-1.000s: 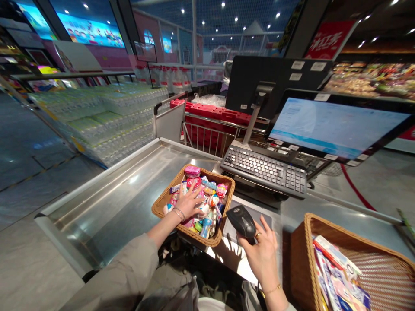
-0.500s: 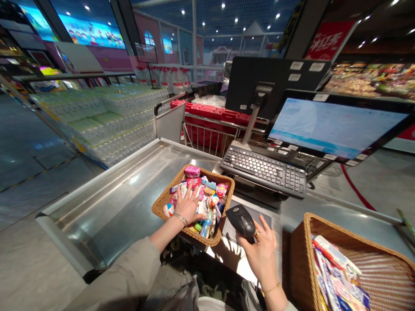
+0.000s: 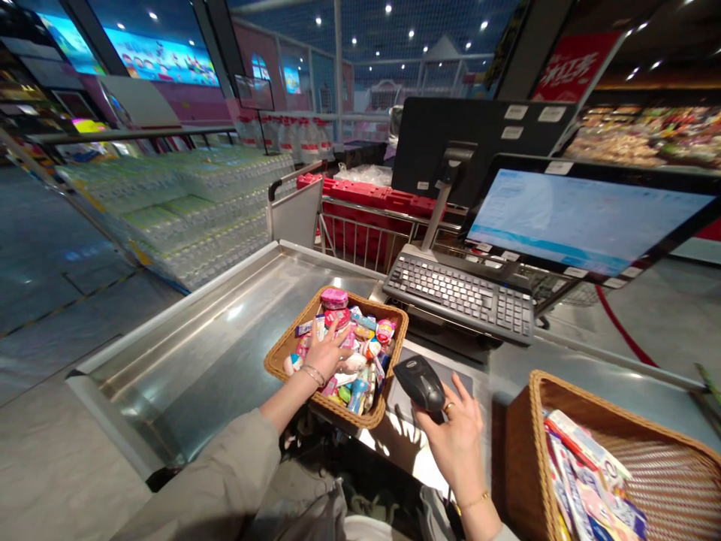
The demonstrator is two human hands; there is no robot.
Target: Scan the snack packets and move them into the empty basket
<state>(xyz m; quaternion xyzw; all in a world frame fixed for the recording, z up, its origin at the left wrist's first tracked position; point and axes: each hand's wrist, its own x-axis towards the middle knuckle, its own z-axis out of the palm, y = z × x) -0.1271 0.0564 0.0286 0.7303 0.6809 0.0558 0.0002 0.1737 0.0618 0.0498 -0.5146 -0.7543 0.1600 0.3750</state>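
Note:
My left hand point(image 3: 325, 355) rests over a wicker basket point(image 3: 277, 368) full of small packaged sweets and toys, its fingers apart and touching the wrappers. Near its fingertips lie a pink oval case point(image 3: 335, 298) and a red package point(image 3: 336, 318). Round egg-shaped packs, such as a pink one point(image 3: 385, 330), fill the basket's right side. A black barcode scanner point(image 3: 420, 383) is gripped in my right hand point(image 3: 455, 432), just right of this basket and above the counter. Part of the scanner's grip is hidden by my fingers.
A larger wicker basket point(image 3: 538, 436) with flat colourful packages point(image 3: 597, 481) stands at the right. Behind the hands are a keyboard point(image 3: 462, 295) and a lit monitor point(image 3: 580, 218). The metal counter point(image 3: 208, 338) has a raised rim on the left. A shopping cart point(image 3: 360, 233) stands beyond.
My left hand has drawn in slightly to the left over the packages, its fingers and thumb less widely spread. The scanner in my right hand stays almost in place.

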